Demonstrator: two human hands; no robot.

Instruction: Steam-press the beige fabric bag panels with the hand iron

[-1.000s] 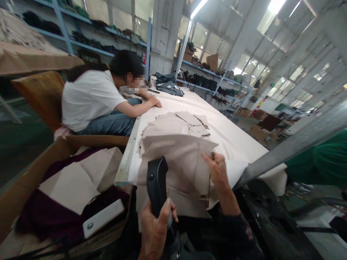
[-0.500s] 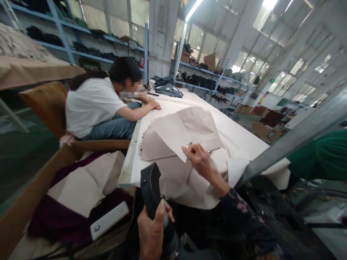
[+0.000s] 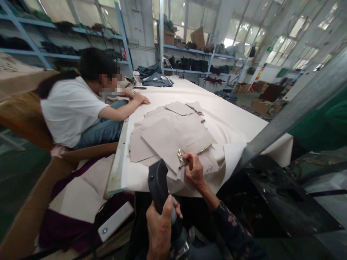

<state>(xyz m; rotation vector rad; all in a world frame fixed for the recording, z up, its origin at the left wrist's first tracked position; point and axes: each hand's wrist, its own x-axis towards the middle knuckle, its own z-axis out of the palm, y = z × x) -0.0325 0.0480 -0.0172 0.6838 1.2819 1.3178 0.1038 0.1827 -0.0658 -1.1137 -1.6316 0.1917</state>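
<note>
My left hand (image 3: 159, 227), low in the middle, is wrapped round a black hand-held tool (image 3: 158, 182) with a rounded, tilted head; its exact kind I cannot make out. On the near edge of the table, my right hand (image 3: 194, 168) pinches a small gold-coloured metal piece (image 3: 180, 158) with loops. Beneath and beyond it lies a loose pile of beige fabric pieces (image 3: 173, 133). A thin gold-coloured metal strip (image 3: 205, 148) shows at the pile's right side, and another small metal item (image 3: 199, 113) lies farther back.
The white-covered table (image 3: 230, 115) stretches away. At its left side sits a person (image 3: 73, 108) in a white top, arms on the table. A cardboard box (image 3: 24, 213) holds fabric and a white phone-like device (image 3: 115, 221). A metal post (image 3: 287, 108) slants at right.
My right hand has come down and nearer to me with the metal piece. The raised fabric now lies flatter on the pile. The view has shifted; my left hand still grips the black tool.
</note>
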